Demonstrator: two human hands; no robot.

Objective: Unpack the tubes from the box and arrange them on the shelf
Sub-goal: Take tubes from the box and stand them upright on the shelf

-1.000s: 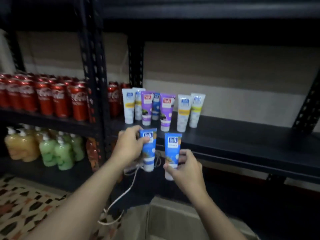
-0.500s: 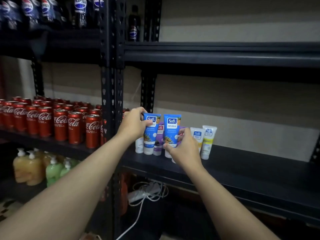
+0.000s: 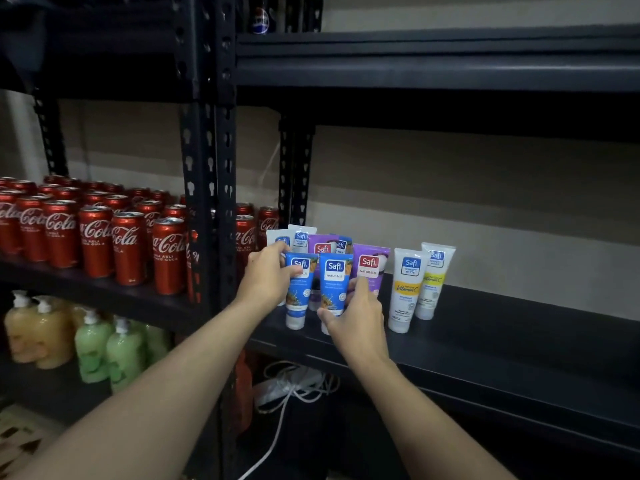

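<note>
Blue tubes [image 3: 334, 284] in both hands [image 3: 358, 315], perhaps shelved

Edge of left blue tube [image 3: 300, 292] and most of white tube [image 3: 281, 239] hidden by left hand [image 3: 266, 277]. Lower parts of right blue tube [image 3: 335, 278] and purple tube [image 3: 370, 266] covered by right hand [image 3: 356, 313]. Behind the hands, rear purple tube [image 3: 321, 247] and rear blue tube [image 3: 343, 244] show tops only. Fine print unreadable. Left of left hand, cans [image 3: 97, 237] cut by frame edge. Above the hands, bottle [image 3: 260, 20] cut at top.
</note>
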